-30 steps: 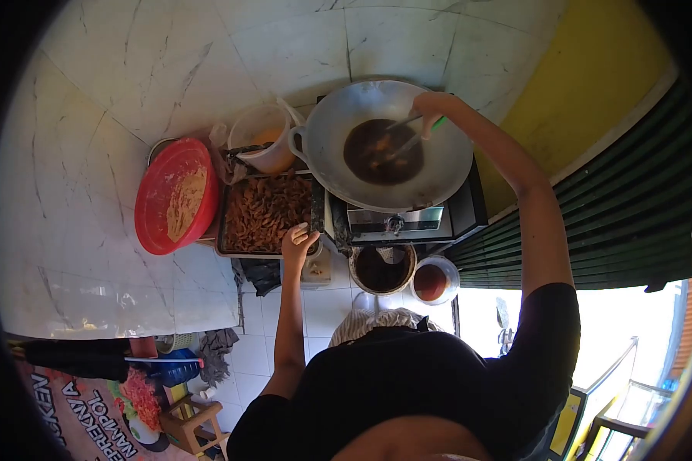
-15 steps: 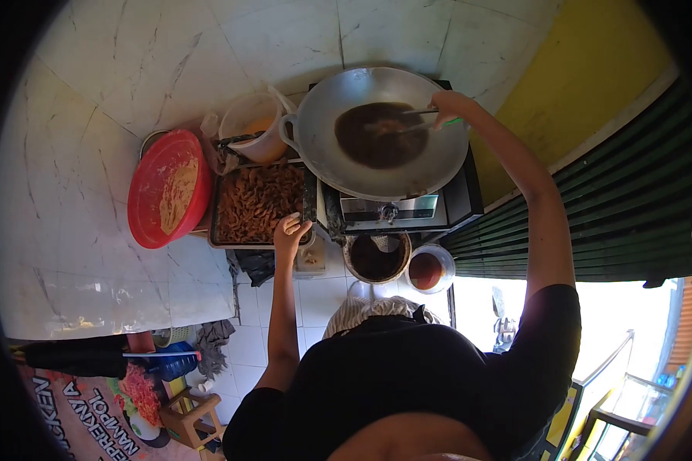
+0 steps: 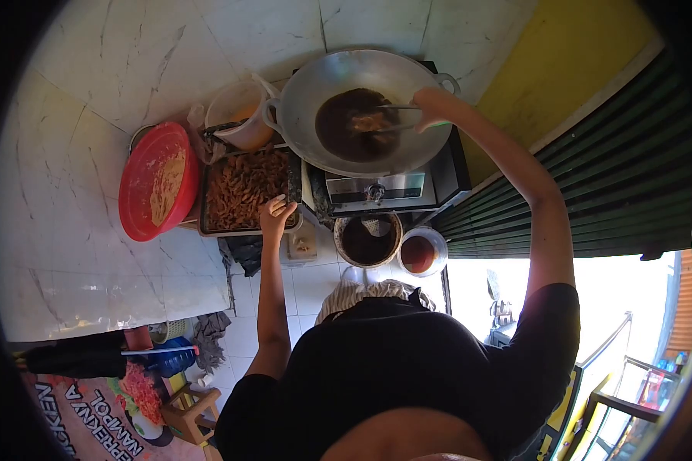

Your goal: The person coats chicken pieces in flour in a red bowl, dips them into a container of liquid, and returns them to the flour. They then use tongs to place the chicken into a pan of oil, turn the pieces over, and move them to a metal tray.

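My right hand (image 3: pixel 434 107) is closed around metal tongs (image 3: pixel 401 107), reaching over the wok (image 3: pixel 300 134) from the right. The tongs' tips are down in dark oil (image 3: pixel 338 127), where light brown pieces of food (image 3: pixel 370 121) show at the surface between and beside them. My left hand (image 3: pixel 275 215) is at the right front corner of a tray (image 3: pixel 227 233), fingers loosely bent and somewhat apart, with no object visible in them. Brown fried pieces (image 3: pixel 246 184) heap up in that tray. The wok sits on a stove (image 3: pixel 377 188) with a front knob.
Left of the tray stands a red basin (image 3: pixel 134 203) with pale flour-like powder; behind it, a white bucket (image 3: pixel 242 127). Below the stove are a pot with dark contents (image 3: pixel 367 240) and a tub with reddish liquid (image 3: pixel 420 253). A green corrugated shutter (image 3: pixel 577 200) is at right.
Food pieces show more plainly in the oil at the tongs' tips. The whole view has shifted slightly; my left hand stays by the tray corner.
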`<state>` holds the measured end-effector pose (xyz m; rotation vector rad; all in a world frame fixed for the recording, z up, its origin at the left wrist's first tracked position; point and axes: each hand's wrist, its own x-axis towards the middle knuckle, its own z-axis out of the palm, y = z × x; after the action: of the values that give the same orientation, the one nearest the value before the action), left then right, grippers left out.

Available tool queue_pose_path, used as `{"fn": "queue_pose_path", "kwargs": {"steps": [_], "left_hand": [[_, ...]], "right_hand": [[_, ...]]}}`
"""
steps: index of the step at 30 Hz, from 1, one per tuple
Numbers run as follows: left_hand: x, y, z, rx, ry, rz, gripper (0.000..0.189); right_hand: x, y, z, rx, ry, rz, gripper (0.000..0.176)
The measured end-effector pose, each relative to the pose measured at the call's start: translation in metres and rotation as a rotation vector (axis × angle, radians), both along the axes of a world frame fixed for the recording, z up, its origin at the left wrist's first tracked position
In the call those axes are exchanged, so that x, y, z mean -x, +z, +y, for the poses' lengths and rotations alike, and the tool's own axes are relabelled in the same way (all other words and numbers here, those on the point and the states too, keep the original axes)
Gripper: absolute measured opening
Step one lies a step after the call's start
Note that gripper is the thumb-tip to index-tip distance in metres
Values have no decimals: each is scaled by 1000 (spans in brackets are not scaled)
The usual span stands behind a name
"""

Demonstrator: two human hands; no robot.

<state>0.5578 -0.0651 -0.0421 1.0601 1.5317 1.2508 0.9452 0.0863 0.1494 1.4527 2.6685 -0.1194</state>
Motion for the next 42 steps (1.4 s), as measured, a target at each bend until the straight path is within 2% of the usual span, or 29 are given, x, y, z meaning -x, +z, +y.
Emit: {"fn": "queue_pose_path", "kwargs": {"steps": [4,6,10,13,15,16,17,19,21,22,23,24,25,26,27,28,33,37,39,40,41,42], "left_hand": [[-2,5,-2,18,14,45,54],[-4,8,-3,23,38,79,52],[-6,2,-7,35,58,119,49],[-2,-27,-14,-81,72,208,43],[-7,-38,-38,-91,125,183,41],[-13,-39,-50,-114,143,155,40],[-14,-48,-65,-91,143,290,37],[-18,-49,-106,63,90,308,40],[3,-132,-151,372,58,642,44],[12,-167,-188,355,73,567,49],[21,-201,-221,642,25,523,54],[28,-235,-267,735,-26,599,53],[42,-356,-322,823,-160,739,45],[34,-293,-365,974,-200,550,44],[32,-341,-410,903,-842,1049,38],[15,-314,-467,908,-826,1048,38],[77,-322,-464,839,-280,882,38],[133,-320,-479,773,79,754,38],[148,-328,-481,728,232,690,39],[137,-289,-459,704,303,649,39],[168,-243,-435,887,86,584,38],[196,-244,-409,753,160,628,37]], "right_hand": [[-8,13,-10,-29,12,44,42],[-14,17,-10,34,29,148,36],[-19,27,-15,35,71,139,33],[-16,35,-21,-42,159,163,38],[-7,51,-28,-13,33,208,48],[1,60,-33,-13,66,209,48],[8,69,-37,16,29,224,53],[22,75,-34,50,21,241,58],[36,77,-27,51,24,319,62],[46,79,-25,51,49,323,62],[56,83,-24,46,46,339,63],[68,86,-23,41,43,354,64],[80,88,-20,40,69,358,64],[92,90,-18,16,118,367,64],[105,92,-16,-10,164,377,65],[119,92,-15,-12,179,382,65],[199,97,-29,71,271,335,63],[259,64,-33,86,244,272,62],[284,36,-44,65,228,328,62],[293,32,-55,36,226,370,62],[304,30,-65,149,173,312,64],[310,19,-76,153,150,304,64]]}}
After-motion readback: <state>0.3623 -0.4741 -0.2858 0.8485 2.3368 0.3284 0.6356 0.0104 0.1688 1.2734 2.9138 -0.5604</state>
